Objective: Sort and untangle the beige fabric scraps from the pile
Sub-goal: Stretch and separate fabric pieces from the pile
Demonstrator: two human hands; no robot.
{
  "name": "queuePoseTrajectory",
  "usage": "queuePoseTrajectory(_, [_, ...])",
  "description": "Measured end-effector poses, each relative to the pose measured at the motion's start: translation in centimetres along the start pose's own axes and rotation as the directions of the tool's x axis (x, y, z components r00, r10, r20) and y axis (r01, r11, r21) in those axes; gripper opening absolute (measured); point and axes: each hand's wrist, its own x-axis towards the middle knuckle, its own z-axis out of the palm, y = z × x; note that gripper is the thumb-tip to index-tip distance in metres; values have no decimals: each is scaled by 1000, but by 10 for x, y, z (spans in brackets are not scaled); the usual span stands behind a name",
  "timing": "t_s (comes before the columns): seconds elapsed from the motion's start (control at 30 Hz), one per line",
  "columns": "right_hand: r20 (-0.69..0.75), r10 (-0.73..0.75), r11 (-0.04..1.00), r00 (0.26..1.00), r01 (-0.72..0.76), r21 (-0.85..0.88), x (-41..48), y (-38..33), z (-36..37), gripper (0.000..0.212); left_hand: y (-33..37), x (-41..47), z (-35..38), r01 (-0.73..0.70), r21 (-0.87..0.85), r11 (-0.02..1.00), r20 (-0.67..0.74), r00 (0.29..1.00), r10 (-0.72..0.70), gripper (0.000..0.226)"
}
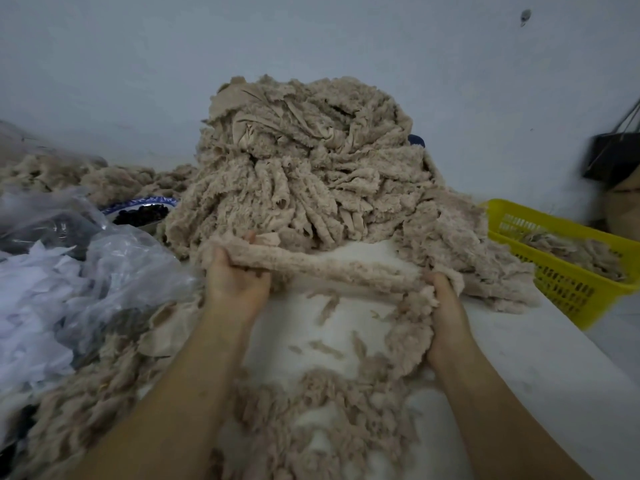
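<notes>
A tall pile of beige fleecy fabric scraps (304, 161) stands on the white table (519, 358) against the wall. In front of it a long beige strip (322, 268) is stretched between my hands. My left hand (235, 278) grips its left end, fingers curled over the top. My right hand (443, 306) grips the right end, where the strip hangs down in a fluffy tail (408, 341). Loose beige scraps (329, 403) lie on the table between my forearms.
A yellow plastic basket (554, 258) with beige scraps sits at the right. Clear plastic bags (104, 265) with white and dark scraps lie at the left, beside a blue-rimmed bowl (142, 206) of dark items. More beige scraps (86, 174) lie behind. A dark bag (613, 157) hangs at far right.
</notes>
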Motion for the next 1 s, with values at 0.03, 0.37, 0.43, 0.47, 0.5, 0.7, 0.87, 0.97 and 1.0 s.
queuePoseTrajectory(0.03, [17, 22, 1000, 1000, -22, -6, 0, 1, 2, 38, -2, -1, -3, -3, 58, 998, 3, 1000, 3, 50])
queuePoseTrajectory(0.37, [376, 111, 991, 920, -75, -110, -15, 13, 18, 53, -79, -51, 8, 319, 680, 660, 88, 858, -505, 54])
queuePoseTrajectory(0.43, [392, 104, 986, 914, -41, -164, -17, 13, 19, 53, -82, -49, 6, 214, 721, 659, 108, 904, -413, 41])
queuePoseTrajectory(0.47, [366, 80, 975, 927, 4, -223, -18, 13, 20, 53, -81, -48, 5, 129, 769, 627, 112, 937, -331, 33])
queuePoseTrajectory(0.5, [325, 41, 957, 945, 57, -286, -18, 13, 21, 53, -80, -48, 3, 46, 811, 583, 123, 961, -248, 27])
queuePoseTrajectory(0.7, [176, -39, 951, 984, 91, -297, -13, 11, 21, 25, -65, -45, 3, 109, 521, 846, 103, 977, -189, 37])
queuePoseTrajectory(0.87, [206, -22, 999, 978, 14, 43, -9, 10, 27, 46, -53, -34, 3, 208, 174, 962, 113, 967, -230, 37])
queuePoseTrajectory(0.97, [239, -36, 998, 970, 48, -45, -15, 15, 32, 48, -44, -26, 0, 189, 139, 972, 68, 978, -199, 33])
queuePoseTrajectory(1.0, [226, -45, 998, 973, 51, -21, -17, 10, 31, 46, -34, -23, -3, 171, 128, 977, 68, 981, -181, 28])
